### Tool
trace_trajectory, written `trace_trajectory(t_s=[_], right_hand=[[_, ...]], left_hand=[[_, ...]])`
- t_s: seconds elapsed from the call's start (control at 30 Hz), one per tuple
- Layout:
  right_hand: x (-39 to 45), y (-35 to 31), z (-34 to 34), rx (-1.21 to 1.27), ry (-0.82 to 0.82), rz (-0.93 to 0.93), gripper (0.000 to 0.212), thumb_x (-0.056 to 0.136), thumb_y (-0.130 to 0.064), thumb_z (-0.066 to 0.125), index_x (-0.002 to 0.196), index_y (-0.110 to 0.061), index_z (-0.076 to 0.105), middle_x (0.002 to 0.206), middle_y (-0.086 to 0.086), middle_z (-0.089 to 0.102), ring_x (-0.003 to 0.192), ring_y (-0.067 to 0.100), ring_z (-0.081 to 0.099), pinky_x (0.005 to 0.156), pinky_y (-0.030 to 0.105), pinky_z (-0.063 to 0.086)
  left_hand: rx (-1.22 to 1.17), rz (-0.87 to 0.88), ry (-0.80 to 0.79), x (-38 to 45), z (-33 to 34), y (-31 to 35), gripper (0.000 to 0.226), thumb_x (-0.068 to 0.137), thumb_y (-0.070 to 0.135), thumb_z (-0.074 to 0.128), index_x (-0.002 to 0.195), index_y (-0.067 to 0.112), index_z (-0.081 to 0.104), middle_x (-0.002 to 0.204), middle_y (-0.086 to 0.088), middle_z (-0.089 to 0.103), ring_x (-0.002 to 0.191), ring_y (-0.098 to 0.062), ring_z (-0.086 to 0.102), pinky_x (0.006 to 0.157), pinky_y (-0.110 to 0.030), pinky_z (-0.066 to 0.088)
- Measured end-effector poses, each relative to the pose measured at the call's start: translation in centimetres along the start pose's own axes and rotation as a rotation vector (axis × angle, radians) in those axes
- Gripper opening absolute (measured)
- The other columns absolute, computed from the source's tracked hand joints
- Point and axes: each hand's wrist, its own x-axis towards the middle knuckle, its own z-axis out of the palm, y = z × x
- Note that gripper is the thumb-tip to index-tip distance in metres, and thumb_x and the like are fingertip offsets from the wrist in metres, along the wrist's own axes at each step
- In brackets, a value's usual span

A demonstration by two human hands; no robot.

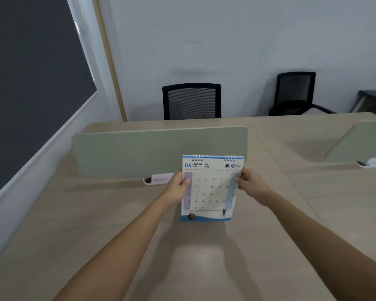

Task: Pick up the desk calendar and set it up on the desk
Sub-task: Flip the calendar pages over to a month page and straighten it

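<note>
The desk calendar [211,190] is a white spiral-bound pad showing the June page, with a blue band along its bottom. It is held upright in the middle of the view, facing me, above the light wooden desk [109,224]. My left hand [178,185] grips its left edge and my right hand [250,184] grips its right edge, thumbs on the front. I cannot tell whether its bottom edge touches the desk. Its back and stand are hidden.
A pale green divider panel [152,148] stands across the desk just behind the calendar, with a white cable outlet [159,179] at its foot. A second divider [363,140] is at the right. Two black mesh chairs [191,101] stand beyond the desk.
</note>
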Motion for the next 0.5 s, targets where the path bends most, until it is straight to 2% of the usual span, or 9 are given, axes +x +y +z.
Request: trace_trajectory(t_s=[0.03, 0.1, 0.23, 0.37, 0.5], right_hand=[[1.2, 0.0, -1.4, -0.009, 0.012, 0.000, 0.028, 0.092, -0.008, 0.045, 0.115, -0.015, 0.060, 0.119, 0.009, 0.066, 0.114, 0.030, 0.059, 0.098, 0.053, 0.048], [3.8, 0.1, -3.9, -0.023, 0.028, -0.001, 0.028, 0.092, -0.008, 0.046, 0.114, -0.015, 0.061, 0.117, 0.009, 0.066, 0.113, 0.032, 0.060, 0.098, 0.054, 0.049], [8.3, 1.0, -7.6, -0.010, 0.026, 0.005, 0.028, 0.093, -0.007, 0.046, 0.112, -0.020, 0.060, 0.114, 0.004, 0.067, 0.110, 0.026, 0.061, 0.096, 0.049, 0.051], [12.3, 2.8, -9.5, 0.000, 0.024, 0.018, 0.029, 0.092, -0.003, 0.045, 0.108, -0.023, 0.059, 0.108, 0.002, 0.066, 0.106, 0.024, 0.060, 0.089, 0.041, 0.052], [15.6, 4.2, -10.0, -0.011, 0.005, 0.035, 0.029, 0.092, -0.004, 0.047, 0.108, -0.024, 0.061, 0.108, 0.003, 0.066, 0.107, 0.026, 0.060, 0.093, 0.046, 0.052]], left_hand=[[0.011, -0.003, -0.001, 1.7, 0.8, 0.5, 0.031, 0.099, 0.017, 0.038, 0.127, 0.008, 0.049, 0.130, 0.001, 0.058, 0.120, -0.018, 0.055, 0.104, -0.039, 0.044], [0.015, 0.002, -0.003, 5.0, 2.3, 1.5, 0.031, 0.099, 0.016, 0.039, 0.127, 0.008, 0.049, 0.129, 0.000, 0.058, 0.117, -0.016, 0.054, 0.102, -0.036, 0.044], [-0.047, -0.038, -0.006, 11.2, 5.2, 2.2, 0.030, 0.099, 0.015, 0.040, 0.127, 0.008, 0.049, 0.129, -0.004, 0.059, 0.116, -0.020, 0.057, 0.099, -0.041, 0.047], [-0.067, -0.076, -0.007, 16.1, 7.5, 1.9, 0.030, 0.099, 0.010, 0.040, 0.128, 0.008, 0.049, 0.129, -0.006, 0.059, 0.120, -0.021, 0.055, 0.098, -0.034, 0.044], [-0.048, -0.109, 0.014, 18.8, 8.4, 0.9, 0.030, 0.099, 0.008, 0.041, 0.127, 0.005, 0.049, 0.119, -0.001, 0.058, 0.120, -0.022, 0.055, 0.097, -0.031, 0.043]])
